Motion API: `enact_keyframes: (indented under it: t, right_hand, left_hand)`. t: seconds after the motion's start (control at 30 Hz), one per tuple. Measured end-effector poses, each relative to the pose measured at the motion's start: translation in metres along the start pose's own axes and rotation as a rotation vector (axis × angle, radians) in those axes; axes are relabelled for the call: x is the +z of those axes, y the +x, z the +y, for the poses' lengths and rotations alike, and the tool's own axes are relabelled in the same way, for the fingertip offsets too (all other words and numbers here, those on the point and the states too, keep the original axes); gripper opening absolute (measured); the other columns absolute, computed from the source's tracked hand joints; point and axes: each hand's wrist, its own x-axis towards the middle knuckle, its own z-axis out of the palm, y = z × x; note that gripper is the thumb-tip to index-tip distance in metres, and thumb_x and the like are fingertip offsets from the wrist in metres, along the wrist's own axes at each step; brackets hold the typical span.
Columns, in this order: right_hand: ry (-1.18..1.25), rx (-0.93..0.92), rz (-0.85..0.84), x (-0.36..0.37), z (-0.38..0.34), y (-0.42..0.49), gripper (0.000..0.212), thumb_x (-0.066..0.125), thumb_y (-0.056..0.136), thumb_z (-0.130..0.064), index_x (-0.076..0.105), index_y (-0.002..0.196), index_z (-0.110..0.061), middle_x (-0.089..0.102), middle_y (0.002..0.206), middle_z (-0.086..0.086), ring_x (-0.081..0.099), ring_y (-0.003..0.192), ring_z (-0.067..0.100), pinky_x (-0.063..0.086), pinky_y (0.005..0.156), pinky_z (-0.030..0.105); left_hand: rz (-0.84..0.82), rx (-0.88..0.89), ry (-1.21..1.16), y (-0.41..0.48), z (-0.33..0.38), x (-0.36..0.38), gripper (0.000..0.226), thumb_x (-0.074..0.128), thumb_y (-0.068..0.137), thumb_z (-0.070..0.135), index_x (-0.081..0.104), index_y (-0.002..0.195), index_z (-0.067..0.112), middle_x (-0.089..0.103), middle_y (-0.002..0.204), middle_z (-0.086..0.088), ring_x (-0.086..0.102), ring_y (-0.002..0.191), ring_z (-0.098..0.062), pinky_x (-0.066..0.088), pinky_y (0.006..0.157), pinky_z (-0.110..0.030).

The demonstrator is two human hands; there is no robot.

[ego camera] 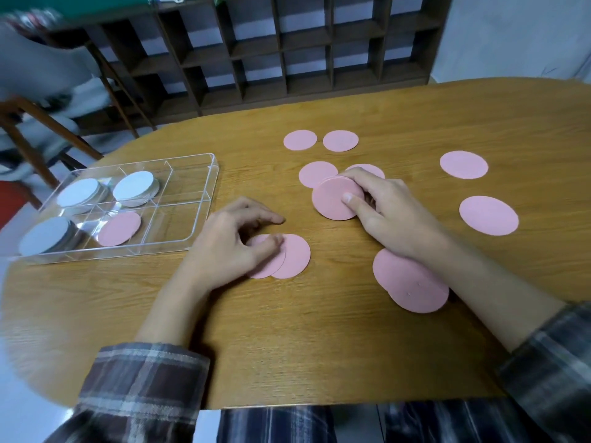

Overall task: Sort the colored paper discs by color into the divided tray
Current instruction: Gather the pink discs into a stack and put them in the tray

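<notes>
Several pink paper discs lie loose on the wooden table [319, 340]. My right hand [387, 209] grips a small stack of pink discs [334, 199], tilted up off the table. My left hand [230, 244] presses its thumb and fingers on two overlapping pink discs [292, 257] that lie flat. The clear divided tray [204, 199] sits at the left. It holds three stacks of white discs [136, 187] and one pink disc [119, 228] in the front middle compartment. Its two right compartments are empty.
Other pink discs lie at the back [300, 140], at the right [463, 164], [488, 215], and under my right forearm [412, 286]. A dark wooden shelf [271, 49] stands behind the table. A wooden chair [38, 129] is at the far left.
</notes>
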Motion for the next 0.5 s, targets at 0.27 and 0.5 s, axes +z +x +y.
enact_keyframes:
  t: [0.27, 0.5]
  right_hand:
    - [0.050, 0.031, 0.021, -0.003, 0.002, -0.001, 0.025, 0.054, 0.105, -0.019, 0.063, 0.127, -0.025, 0.069, 0.109, -0.008, 0.057, 0.088, 0.008, 0.043, 0.080, 0.025]
    - [0.087, 0.037, 0.024, -0.004, -0.002, -0.002, 0.042, 0.052, 0.104, -0.018, 0.055, 0.139, -0.040, 0.066, 0.091, 0.001, 0.058, 0.080, 0.016, 0.047, 0.078, 0.034]
  left_hand:
    - [-0.004, -0.012, -0.068, -0.031, -0.002, -0.001, 0.031, 0.080, 0.087, 0.025, 0.074, 0.117, 0.027, 0.063, 0.132, 0.013, 0.058, 0.127, -0.002, 0.041, 0.112, -0.023]
    - [0.086, -0.098, -0.271, -0.022, 0.005, 0.002, 0.012, 0.082, 0.089, 0.016, 0.074, 0.093, 0.024, 0.071, 0.088, -0.002, 0.061, 0.076, -0.015, 0.048, 0.071, -0.036]
